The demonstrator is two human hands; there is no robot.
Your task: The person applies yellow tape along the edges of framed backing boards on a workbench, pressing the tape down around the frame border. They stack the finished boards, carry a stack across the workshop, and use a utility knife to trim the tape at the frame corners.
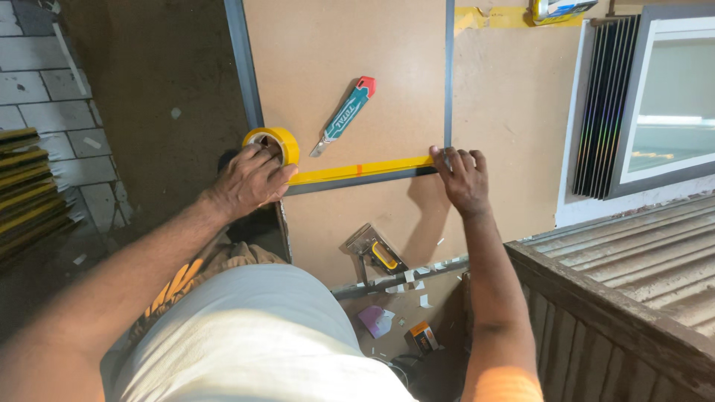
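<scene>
Bright and warm over the brown board, lit from near the camera. Short dark shadows beneath the right hand and utility knife. Dim toward nine o'clock. Overexposed, blurred at six o'clock. Pale glare at three o'clock.

Knife on board, behind tape strip

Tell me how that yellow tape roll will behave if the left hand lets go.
The tape roll stands on edge under the left hand, so it may roll or tip. It looks light. Its stretched strip would probably tether it.
</scene>
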